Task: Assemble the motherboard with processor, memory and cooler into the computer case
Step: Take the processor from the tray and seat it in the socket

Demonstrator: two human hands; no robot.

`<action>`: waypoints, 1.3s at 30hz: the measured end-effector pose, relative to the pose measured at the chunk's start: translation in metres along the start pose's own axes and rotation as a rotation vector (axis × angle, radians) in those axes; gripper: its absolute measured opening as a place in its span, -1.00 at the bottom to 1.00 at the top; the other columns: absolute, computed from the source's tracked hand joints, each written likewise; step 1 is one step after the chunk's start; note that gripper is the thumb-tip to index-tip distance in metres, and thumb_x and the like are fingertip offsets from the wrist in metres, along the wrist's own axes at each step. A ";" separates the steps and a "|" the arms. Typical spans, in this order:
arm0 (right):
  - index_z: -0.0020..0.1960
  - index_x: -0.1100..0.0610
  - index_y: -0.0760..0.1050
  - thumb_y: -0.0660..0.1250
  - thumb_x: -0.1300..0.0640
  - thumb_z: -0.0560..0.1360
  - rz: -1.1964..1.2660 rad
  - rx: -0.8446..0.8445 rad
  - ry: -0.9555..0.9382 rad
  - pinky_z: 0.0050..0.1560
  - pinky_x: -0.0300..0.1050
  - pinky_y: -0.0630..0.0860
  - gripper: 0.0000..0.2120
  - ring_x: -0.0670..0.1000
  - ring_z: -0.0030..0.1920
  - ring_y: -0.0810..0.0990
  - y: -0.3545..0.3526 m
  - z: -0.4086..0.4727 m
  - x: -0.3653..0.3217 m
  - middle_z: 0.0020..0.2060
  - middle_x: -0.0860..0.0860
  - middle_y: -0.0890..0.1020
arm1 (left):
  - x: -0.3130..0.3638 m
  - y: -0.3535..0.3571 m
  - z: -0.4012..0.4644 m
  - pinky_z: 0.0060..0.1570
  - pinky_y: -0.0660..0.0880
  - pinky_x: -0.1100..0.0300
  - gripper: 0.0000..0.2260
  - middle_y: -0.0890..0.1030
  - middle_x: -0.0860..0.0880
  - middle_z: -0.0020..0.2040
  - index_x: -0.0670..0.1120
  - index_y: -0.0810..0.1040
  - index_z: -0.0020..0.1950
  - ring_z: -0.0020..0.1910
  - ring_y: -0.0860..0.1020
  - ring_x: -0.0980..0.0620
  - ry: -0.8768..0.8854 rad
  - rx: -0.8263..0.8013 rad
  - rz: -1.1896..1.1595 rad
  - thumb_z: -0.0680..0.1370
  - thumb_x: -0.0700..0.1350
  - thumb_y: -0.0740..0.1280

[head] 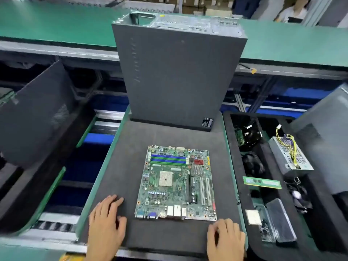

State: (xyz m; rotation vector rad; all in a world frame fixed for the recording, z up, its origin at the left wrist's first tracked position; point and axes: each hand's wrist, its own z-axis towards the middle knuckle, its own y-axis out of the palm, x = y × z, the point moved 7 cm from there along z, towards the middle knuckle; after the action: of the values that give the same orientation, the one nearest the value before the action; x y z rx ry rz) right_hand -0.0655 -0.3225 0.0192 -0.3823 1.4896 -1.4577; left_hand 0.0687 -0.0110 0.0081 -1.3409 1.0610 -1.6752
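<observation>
Motherboard (176,182) fully visible, tray parts (250,163) murky.

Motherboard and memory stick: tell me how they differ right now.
The motherboard is a broad board lying flat on the dark foam pad; the memory stick is a narrow strip in the parts tray to the right. The motherboard carries blue and green slots, a socket and ports; the memory stick shows only small chips. Both are green circuit boards, and neither is touched by the hands.

We count: one motherboard (176,182), one upright computer case (177,72), one memory stick (262,182), one power supply (290,154), two hands: left (106,221), right (225,237).
</observation>
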 end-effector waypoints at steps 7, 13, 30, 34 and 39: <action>0.00 0.00 0.49 0.40 0.17 0.55 0.220 -0.073 0.094 0.00 0.00 0.33 -0.88 0.05 -0.08 0.45 0.002 0.016 0.013 -0.15 -0.12 0.48 | 0.015 0.005 0.009 0.02 0.35 -0.08 -0.65 0.49 -0.06 0.04 -0.12 0.61 0.21 0.03 0.37 -0.08 -0.062 0.027 -0.051 0.46 -0.17 0.25; 0.30 0.12 0.54 0.13 -0.19 0.56 0.212 -0.147 0.078 0.11 -0.06 0.27 -0.49 -0.02 0.01 0.36 0.014 0.038 0.004 -0.03 -0.06 0.47 | 0.040 0.019 0.024 0.13 0.20 0.10 -0.65 0.44 0.04 -0.01 -0.09 0.48 0.44 0.04 0.30 0.04 -0.132 -0.108 -0.204 0.64 -0.09 0.25; 0.21 0.09 0.50 0.45 -0.32 0.38 0.153 -0.124 0.196 0.05 -0.12 0.21 -0.39 -0.02 -0.02 0.38 0.031 0.056 -0.008 -0.10 -0.09 0.43 | 0.034 0.024 0.061 -0.20 0.39 0.36 -0.67 0.49 0.02 -0.04 -0.03 0.52 0.34 -0.17 0.52 0.10 -0.311 -0.221 -0.434 0.57 -0.21 0.36; 0.25 0.05 0.47 0.42 -0.32 0.42 0.155 -0.148 0.171 0.04 -0.11 0.25 -0.42 -0.02 -0.04 0.40 0.028 0.057 -0.011 -0.10 -0.11 0.42 | 0.043 0.016 0.061 -0.04 0.43 0.22 -0.68 0.38 0.04 0.06 -0.03 0.48 0.32 -0.12 0.50 0.12 -0.270 -0.231 -0.354 0.57 -0.19 0.35; 0.20 -0.04 0.48 0.40 -0.11 0.52 0.305 -0.106 0.178 0.02 0.05 0.49 -0.69 -0.05 -0.03 0.42 0.009 0.060 -0.003 -0.07 -0.15 0.43 | 0.091 -0.011 0.066 0.08 0.25 0.10 -0.75 0.40 0.06 0.03 0.02 0.55 0.13 0.01 0.35 0.04 -0.007 -0.053 -0.218 0.52 -0.25 0.36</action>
State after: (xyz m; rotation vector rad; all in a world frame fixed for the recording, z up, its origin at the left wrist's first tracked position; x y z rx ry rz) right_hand -0.0129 -0.3524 0.0241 -0.0828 1.6891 -1.1973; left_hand 0.1160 -0.1001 0.0602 -1.5413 0.9903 -1.8087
